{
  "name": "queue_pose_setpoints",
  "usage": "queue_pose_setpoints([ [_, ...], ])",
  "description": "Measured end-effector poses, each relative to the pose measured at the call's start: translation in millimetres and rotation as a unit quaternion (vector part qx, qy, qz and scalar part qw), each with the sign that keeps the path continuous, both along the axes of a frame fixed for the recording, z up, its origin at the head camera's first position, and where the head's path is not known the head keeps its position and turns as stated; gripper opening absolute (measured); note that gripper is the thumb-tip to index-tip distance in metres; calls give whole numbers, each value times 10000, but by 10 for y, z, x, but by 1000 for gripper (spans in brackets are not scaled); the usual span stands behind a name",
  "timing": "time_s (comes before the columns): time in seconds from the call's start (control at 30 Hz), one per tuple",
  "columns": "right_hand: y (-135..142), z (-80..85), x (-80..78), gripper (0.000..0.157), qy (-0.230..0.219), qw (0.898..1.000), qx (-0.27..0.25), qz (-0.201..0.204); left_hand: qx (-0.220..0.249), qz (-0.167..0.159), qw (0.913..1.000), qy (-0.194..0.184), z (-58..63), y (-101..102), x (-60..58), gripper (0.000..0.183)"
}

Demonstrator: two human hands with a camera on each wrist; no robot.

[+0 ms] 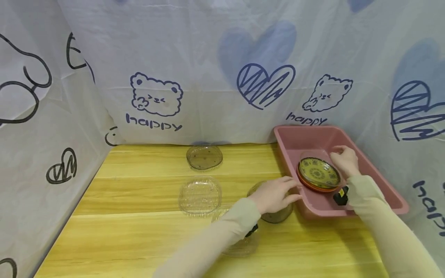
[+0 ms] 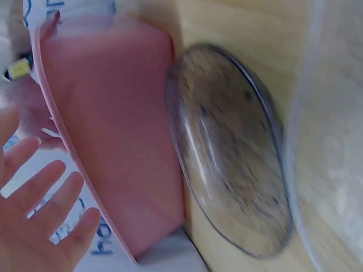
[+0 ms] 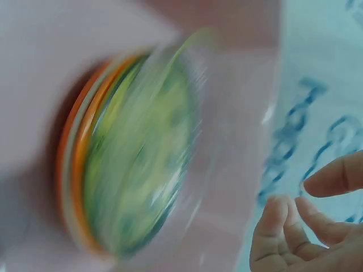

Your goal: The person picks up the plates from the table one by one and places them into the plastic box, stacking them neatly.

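A stack of round plates point(image 1: 314, 172) with orange rims and a yellow-green patterned plate on top sits in the pink basin point(image 1: 293, 135). Over the patterned plate a clear plate point(image 3: 207, 141) lies tilted, blurred in the right wrist view. My right hand point(image 1: 345, 160) is inside the basin at the stack's far right, fingers loosely bent with a gap between thumb and fingertips, apart from the clear plate in the right wrist view. At the basin's left rim, my left hand point(image 1: 276, 195) holds nothing, its fingers point(image 2: 45, 192) spread, above a brown see-through plate point(image 2: 227, 153) on the table.
On the wooden table point(image 1: 114, 216) lie another brown see-through plate point(image 1: 204, 157) at the back and a clear plate point(image 1: 200, 195) in front of it. More clear plates point(image 1: 241, 247) are partly hidden under my left forearm. White printed cloth point(image 1: 208, 46) closes the back and sides.
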State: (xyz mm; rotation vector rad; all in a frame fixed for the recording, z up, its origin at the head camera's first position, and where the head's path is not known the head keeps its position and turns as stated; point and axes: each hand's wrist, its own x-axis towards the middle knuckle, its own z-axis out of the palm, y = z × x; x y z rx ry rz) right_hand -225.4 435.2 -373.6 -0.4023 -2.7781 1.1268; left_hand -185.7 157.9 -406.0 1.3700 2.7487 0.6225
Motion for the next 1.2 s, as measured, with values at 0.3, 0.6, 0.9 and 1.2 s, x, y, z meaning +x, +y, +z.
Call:
queue_pose_setpoints([
  [0.3, -610, 302, 61, 47, 853, 9869, -1353, 203, 720, 972, 9910, -568, -37, -403, -179, 44],
  [0.6, -953, 376, 189, 24, 618, 9195, -3751, 1002, 894, 1444, 9722, -1614, -187, -705, -292, 39],
  [0.9, -1208, 334, 278, 23, 260, 8600, -4927, 1305, 623, 1511, 9622, -2178, -330, -790, -333, 34],
  [1.2, -1420, 271, 329, 25, -191, 8030, -5811, 1312, 339, 1581, 9547, -2499, -382, -833, -352, 30],
])
